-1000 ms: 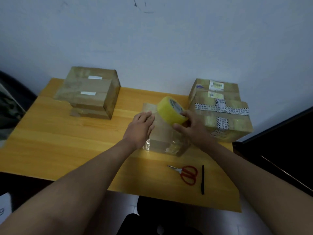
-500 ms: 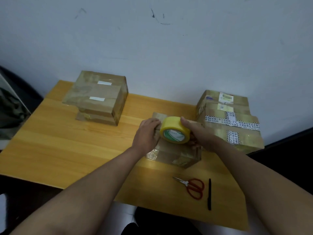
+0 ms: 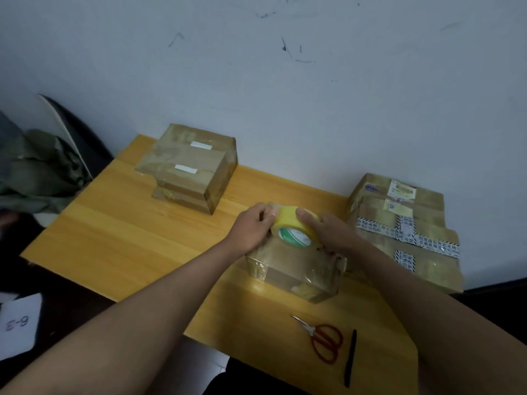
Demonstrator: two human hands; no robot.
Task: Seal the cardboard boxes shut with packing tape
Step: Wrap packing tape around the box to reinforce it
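A small cardboard box point(image 3: 296, 270) wrapped in clear tape sits at the middle of the yellow wooden table point(image 3: 119, 238). A yellow roll of packing tape point(image 3: 295, 228) rests on the box's far top edge. My right hand point(image 3: 332, 233) grips the roll from the right, thumb over its top. My left hand point(image 3: 252, 228) is at the roll's left side, its fingers curled and pinching at the rim where the tape end lies; the tape end itself is too small to make out.
A stack of taped boxes point(image 3: 189, 163) stands at the back left. A bigger stack point(image 3: 405, 229) with printed tape sits at the right edge. Red scissors point(image 3: 323, 339) and a black pen point(image 3: 350, 357) lie near the front edge. A wall rises behind.
My right hand brought the roll down from mid-air onto the small box. My left hand left the box top and closed on the roll's left rim.
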